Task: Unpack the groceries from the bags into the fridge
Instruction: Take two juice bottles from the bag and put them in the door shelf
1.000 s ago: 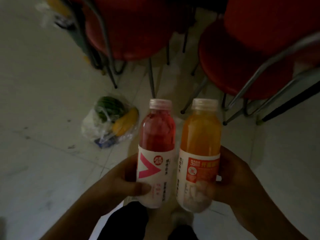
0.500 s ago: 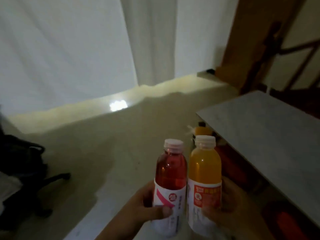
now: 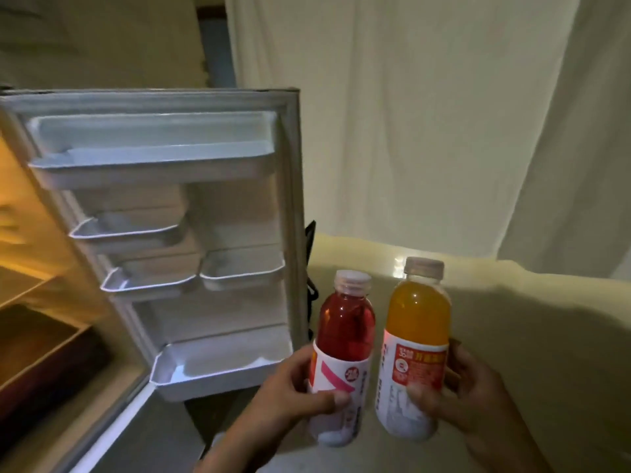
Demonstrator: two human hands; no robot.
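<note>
Bare forearms, no sleeves vis.

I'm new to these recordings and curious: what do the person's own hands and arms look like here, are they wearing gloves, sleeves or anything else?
Both are bare. The left hand and right hand wear no gloves, and no rings or watch show. The forearms running to the bottom edge are uncovered too: no sleeve reaches into view. The light is dim, so finer marks cannot be told.

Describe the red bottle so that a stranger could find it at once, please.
Right of the open fridge door, two hands hold two capped bottles upright. The red bottle is in the left hand; its neighbour is orange.
</note>
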